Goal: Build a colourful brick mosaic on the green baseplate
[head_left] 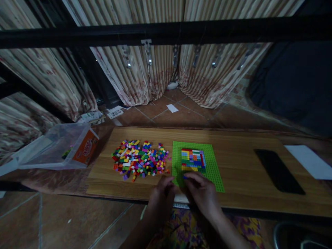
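A green baseplate [212, 166] lies on a wooden board [233, 162], with rows of small coloured bricks [193, 159] fixed on its middle. A loose heap of coloured bricks [140, 159] lies left of it. My right hand [201, 190] rests at the plate's near edge, fingers pinched on a small blue brick [184, 177]. My left hand [163, 193] sits beside it at the plate's near left corner, fingers curled; what they hold is hidden.
A clear plastic tub [55, 147] with an orange label lies tipped at the left. A black phone [278, 170] and a white sheet [308, 160] lie on the right of the board. Curtains and a tiled floor are beyond.
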`<state>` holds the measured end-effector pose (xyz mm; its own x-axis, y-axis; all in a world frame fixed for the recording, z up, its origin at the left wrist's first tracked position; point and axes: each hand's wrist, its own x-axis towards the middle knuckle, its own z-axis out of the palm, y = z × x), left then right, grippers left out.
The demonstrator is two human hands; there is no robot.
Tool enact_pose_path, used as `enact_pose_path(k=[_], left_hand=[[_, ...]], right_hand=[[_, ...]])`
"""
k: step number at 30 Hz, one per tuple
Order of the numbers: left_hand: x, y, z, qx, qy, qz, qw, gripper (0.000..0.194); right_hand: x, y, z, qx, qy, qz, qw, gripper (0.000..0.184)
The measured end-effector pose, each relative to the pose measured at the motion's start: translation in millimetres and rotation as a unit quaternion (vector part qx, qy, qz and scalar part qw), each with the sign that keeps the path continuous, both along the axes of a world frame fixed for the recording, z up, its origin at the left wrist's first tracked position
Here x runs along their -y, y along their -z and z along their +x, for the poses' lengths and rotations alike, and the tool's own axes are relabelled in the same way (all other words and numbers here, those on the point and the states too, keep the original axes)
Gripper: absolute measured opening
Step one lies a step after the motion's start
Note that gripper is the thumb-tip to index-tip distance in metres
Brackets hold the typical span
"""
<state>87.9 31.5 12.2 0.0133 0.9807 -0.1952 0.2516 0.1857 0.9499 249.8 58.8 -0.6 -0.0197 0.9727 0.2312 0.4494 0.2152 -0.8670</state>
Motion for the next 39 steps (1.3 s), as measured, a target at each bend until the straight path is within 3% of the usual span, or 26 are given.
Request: enact_pose_path(k=[5,13,23,31,39], left_hand=[[-20,2.7,12,-0.031,0.041,0.001,0.999,0.044],[-38,2.7,22,-0.091,0.075,0.014,0.993,0.053],[-39,0.2,28,-0.189,0.108,0.010,0.976,0.055],[-38,0.3,30,-0.214,0.101,0.027,0.971,0.053],[-39,-3.6,32,-0.264,0.122,0.030,0.956,0.056]], right_hand=[[-20,-7.2,6,0.064,0.006,0.046,0.997,0.020],[-39,-6.4,10,0.209,-0.034,0.136,0.968,0.020],[-39,-0.9,12,0.207,-0.014,0.125,0.970,0.017],[-38,-5.2,5,0.184,0.071,0.083,0.977,0.018],[-45,-7.0,-2,0.146,0.076,0.053,0.985,0.021]])
